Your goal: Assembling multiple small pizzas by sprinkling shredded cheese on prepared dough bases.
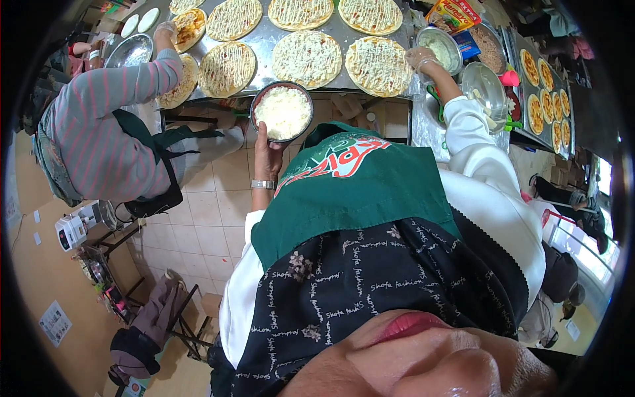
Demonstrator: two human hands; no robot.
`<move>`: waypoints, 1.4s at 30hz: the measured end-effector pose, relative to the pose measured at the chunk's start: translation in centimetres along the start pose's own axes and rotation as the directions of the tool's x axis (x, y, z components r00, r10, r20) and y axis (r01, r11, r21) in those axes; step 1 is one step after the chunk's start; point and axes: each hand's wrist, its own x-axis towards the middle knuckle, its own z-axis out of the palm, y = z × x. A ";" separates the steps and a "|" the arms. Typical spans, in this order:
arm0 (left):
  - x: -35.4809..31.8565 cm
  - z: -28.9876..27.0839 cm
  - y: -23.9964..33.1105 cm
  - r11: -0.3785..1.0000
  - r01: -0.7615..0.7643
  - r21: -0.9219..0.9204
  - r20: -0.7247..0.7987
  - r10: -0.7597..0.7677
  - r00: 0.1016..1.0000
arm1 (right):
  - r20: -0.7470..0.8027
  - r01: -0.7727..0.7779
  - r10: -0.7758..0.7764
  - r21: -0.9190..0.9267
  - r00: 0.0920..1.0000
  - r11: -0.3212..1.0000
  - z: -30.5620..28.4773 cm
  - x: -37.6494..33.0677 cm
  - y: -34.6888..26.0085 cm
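At the near edge of the steel table (264, 41), one dark round bowl (291, 140) of grated white cheese (283, 111) is held up by the left hand (268, 151). Its near wall is gripped firmly, with the thumb laid along the outside; the fingers are mostly hidden beneath it. The bowl is thus carried just above that hand, tilted so that its contents are shown.

To the right, the gloved right hand (422, 58) is lowered with bent fingers at the rim of the nearest pizza (378, 66); whether anything is pinched there cannot be told. Beside that hand, one steel bowl (456, 54) filled with white topping is seen, and beyond it a larger steel bowl (481, 83).

Across the table, nine large pizzas are counted, one cut off by the upper rim: four in the near row, five behind. One at the far left, mostly red-orange, is touched by a co-worker's gloved hand (167, 30). Two white discs (148, 20) are laid behind a further steel bowl (131, 50). Farther right, several smaller pizzas (535, 114) are set out on a tray (544, 137).
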 end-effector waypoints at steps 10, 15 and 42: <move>4.5 2.0 -2.7 0.993 0.121 0.001 -0.041 -0.121 0.992 | -0.101 0.089 -0.010 0.815 0.995 0.572 -8.9 -4.6 -11.7; 6.4 4.6 -3.9 0.970 0.224 0.096 0.103 -0.234 0.967 | -0.204 0.558 -0.521 0.250 0.829 0.791 -9.5 -7.7 -21.4; 10.7 7.0 -4.7 0.973 0.214 0.088 0.104 -0.223 0.969 | 0.153 -0.084 -0.038 0.715 0.988 0.694 -3.9 -0.2 -1.4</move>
